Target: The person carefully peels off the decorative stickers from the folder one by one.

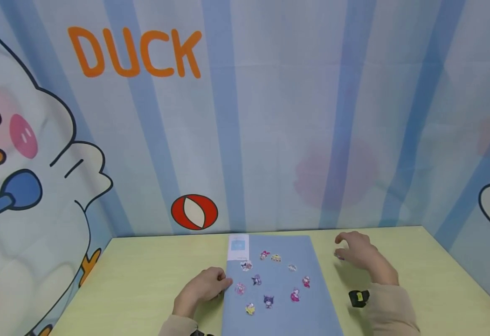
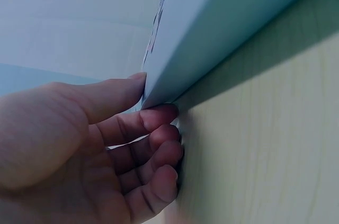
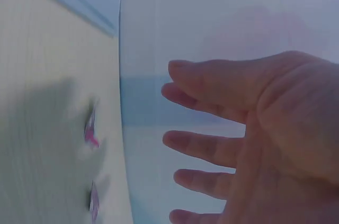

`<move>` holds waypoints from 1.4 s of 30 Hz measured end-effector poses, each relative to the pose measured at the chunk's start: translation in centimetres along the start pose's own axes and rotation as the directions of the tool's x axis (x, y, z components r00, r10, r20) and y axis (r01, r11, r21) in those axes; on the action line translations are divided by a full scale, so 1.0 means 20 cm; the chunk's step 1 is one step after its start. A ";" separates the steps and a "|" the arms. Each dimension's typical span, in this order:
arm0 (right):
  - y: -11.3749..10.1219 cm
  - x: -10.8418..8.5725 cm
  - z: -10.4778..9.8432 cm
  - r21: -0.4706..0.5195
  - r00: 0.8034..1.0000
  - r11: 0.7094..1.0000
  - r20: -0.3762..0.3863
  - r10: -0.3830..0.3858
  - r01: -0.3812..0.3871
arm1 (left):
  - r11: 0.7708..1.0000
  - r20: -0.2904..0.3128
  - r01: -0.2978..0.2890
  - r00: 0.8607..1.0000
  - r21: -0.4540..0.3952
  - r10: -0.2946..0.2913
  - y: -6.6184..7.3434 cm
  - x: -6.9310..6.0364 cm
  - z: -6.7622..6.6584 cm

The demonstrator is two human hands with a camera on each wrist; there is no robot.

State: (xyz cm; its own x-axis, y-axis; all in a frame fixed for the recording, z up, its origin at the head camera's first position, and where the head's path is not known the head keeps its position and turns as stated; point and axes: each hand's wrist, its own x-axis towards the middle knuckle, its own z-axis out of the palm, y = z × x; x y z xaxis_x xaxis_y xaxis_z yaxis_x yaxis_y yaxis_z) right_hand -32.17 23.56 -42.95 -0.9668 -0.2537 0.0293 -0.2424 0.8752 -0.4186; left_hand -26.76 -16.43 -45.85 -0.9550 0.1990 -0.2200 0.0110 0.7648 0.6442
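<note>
A flat light-blue board (image 1: 278, 322) with a thick side edge lies on the table, and small cartoon stickers (image 1: 268, 302) are scattered over its face. My left hand (image 1: 204, 284) holds its left edge; in the left wrist view the thumb (image 2: 124, 94) touches the upper rim and the curled index finger lies against the side. Right of the board my right hand (image 1: 360, 252) hovers over the table, fingers apart and nothing seen in them. Below it, small sticker-like pieces (image 3: 92, 128) stand out from the tabletop in the right wrist view.
The pale yellow table (image 1: 144, 275) extends on both sides of the board. A white label (image 1: 238, 247) lies at the board's far left corner. Behind the table hangs a blue striped curtain (image 1: 261, 116) with duck pictures.
</note>
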 end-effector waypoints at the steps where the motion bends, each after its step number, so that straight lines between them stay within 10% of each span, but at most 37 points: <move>1: -0.03 0.00 0.01 0.006 1.000 1.000 0.010 -0.018 0.018 | 1.000 0.000 -0.002 1.000 0.001 0.002 0.00 0.00 0.00; 8: -0.19 0.03 0.08 0.009 0.990 0.992 0.054 -0.130 0.130 | 1.000 -0.006 -0.018 1.000 -0.007 0.018 0.00 0.00 0.00; 42: -0.39 0.03 0.23 -0.010 0.977 0.999 0.209 -0.037 0.040 | 1.000 -0.018 -0.019 1.000 -0.006 0.019 0.01 0.01 0.00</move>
State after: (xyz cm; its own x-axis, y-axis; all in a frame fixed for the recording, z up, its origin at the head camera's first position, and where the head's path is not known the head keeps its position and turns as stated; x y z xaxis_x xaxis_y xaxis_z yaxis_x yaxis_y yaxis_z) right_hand -30.51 14.73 -43.79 -0.9190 -0.3665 -0.1454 -0.2818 0.8685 -0.4078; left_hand -27.01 -16.32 -45.78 -0.9598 0.2020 -0.1947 0.0270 0.7573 0.6525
